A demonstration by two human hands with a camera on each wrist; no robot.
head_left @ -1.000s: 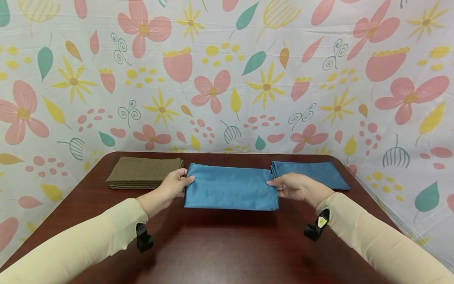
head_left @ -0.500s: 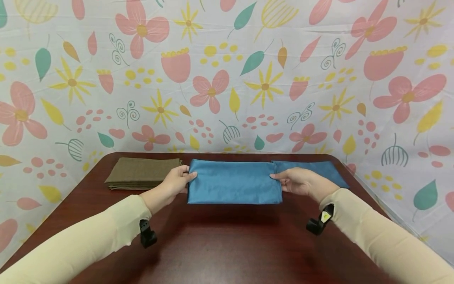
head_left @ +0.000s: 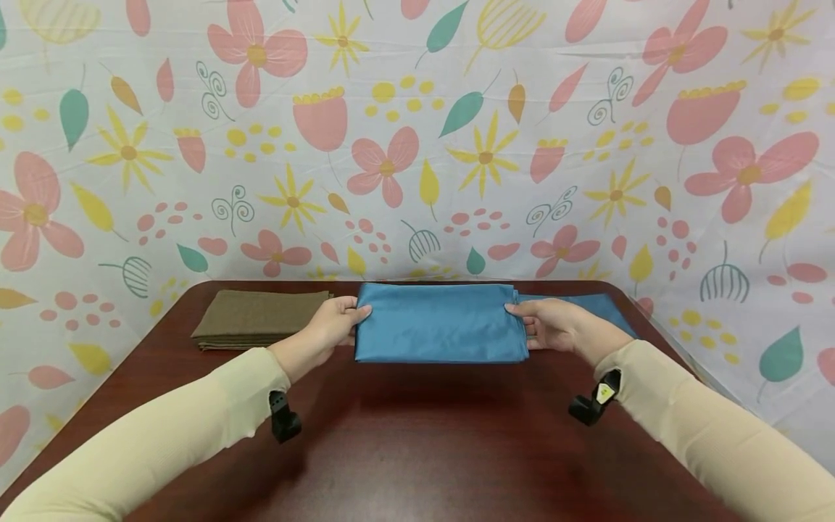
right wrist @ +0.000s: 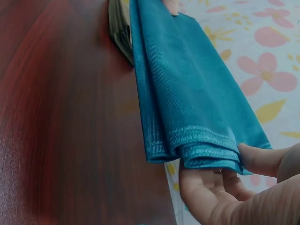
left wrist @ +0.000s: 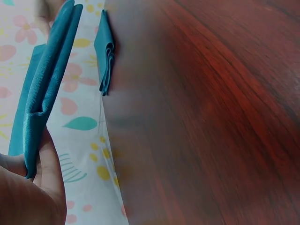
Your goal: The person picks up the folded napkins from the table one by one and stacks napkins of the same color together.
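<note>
Left hand point(head_left: 324, 328) and right hand point(head_left: 554, 326) pinch opposite ends of folded blue cloth point(head_left: 440, 322); brown cloth stack point(head_left: 257, 317) left of left hand, second blue cloth point(head_left: 609, 311) beyond right.

Fine ribbing and soft sheen are seen on the held blue fabric point(head_left: 440, 324); matt brown cloth point(head_left: 261, 317) is laid near the far-left corner of the glossy, wood-grained table point(head_left: 430, 464).

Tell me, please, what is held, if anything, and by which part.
The raised blue cloth: the left hand pinches its left end, the right hand its right end.
</note>
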